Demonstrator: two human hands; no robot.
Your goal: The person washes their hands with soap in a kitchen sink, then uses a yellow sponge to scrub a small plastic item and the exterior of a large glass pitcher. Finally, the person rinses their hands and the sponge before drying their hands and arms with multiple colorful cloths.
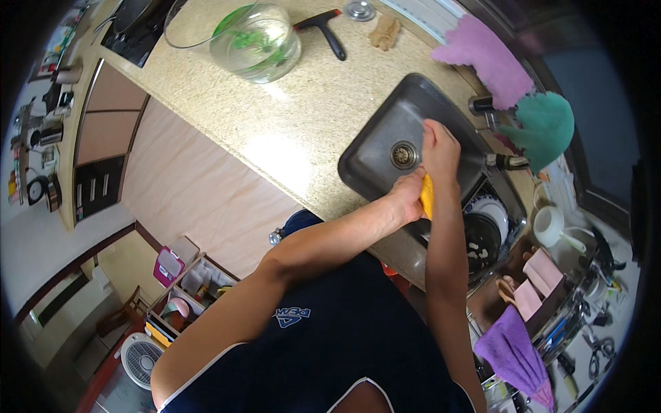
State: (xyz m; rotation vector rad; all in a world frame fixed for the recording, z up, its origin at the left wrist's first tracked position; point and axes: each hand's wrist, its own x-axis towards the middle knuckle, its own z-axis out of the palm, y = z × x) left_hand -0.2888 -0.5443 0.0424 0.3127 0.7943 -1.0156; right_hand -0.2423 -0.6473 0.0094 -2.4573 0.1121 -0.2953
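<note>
Over the dark metal sink point(377, 155), my left hand point(408, 193) reaches in from the left and grips a yellow cloth or sponge point(427, 197). The yellow piece lies against my right forearm, just below the wrist. Further up, my right hand point(441, 149) hangs over the basin with its fingers bent; its palm side is hidden, so whether it holds anything is unclear. The round drain point(404, 155) shows left of my right hand. A faucet point(508, 162) stands at the basin's right.
A glass bowl point(255, 46) with water and green plants, a black-handled squeegee point(330, 38) and a brown cloth or sponge point(384, 32) rest on the speckled counter point(232, 113). Dishes and a black pan point(480, 242) fill the second basin. Pink and green cloths hang near the window.
</note>
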